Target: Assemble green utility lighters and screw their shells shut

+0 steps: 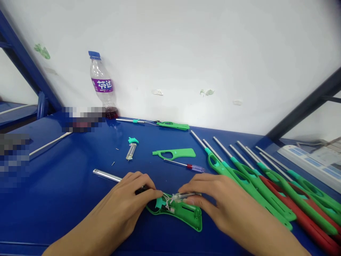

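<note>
Okay, open green plastic lighter half-shell (183, 214) lies between both hands, hollow side up, on the blue table (80, 209). Teal plastic trigger (160, 202) and thin white wires sit inside it. Left hand (131, 202) is on the half-shell's front end: fingers curled over, thumb pressed on near the wires, so clamped there; undersides hidden. Slim silver metal tube (106, 175) sticks out past that hand, left of the half-shell. Right hand (207, 197) has thumb and fingertips clamped on a clear plastic fuel tank (181, 196), held just above the half-shell.

Just beyond the half-shell: screwdriver with clear purple handle and red collar (197, 168), then a flat green plastic handle piece with a finger loop (183, 153). Beyond and left of it: second clear tank with a teal piece (131, 151), two tiny metal pins (113, 163). Farther beyond: opened green lighter with loose wires (173, 125). Right of the half-shell: group of green and red long-nosed lighters (249, 179). Far left beyond it: clear purple-labelled bottle (102, 83), dark red liquid at the bottom.
</note>
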Tool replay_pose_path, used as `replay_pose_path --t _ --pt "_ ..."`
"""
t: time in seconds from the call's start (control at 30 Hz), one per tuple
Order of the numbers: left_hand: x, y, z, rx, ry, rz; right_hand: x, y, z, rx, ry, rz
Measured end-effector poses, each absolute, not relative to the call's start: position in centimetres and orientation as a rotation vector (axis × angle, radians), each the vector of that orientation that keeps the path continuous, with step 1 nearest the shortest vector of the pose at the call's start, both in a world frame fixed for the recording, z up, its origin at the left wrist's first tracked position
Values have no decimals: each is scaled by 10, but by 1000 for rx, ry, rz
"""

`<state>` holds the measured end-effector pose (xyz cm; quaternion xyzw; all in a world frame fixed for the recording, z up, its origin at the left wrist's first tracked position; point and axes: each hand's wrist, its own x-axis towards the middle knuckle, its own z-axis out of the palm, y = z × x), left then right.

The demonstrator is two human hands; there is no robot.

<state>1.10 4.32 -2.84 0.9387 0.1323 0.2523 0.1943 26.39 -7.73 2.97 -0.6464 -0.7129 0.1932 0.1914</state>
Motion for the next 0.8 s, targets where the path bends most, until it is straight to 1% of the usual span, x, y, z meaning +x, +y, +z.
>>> replay_pose_path --t 0.47,0.63,0.8 --pt "10 43 -25 2631 425 657 258 -76 36 -1911 -1917 691" --pt "11 44 -24 2638 395 685 258 -77 35 -1930 -1901 687" --pt "10 43 -22 2625 408 636 257 -78 35 -1927 -1911 690"
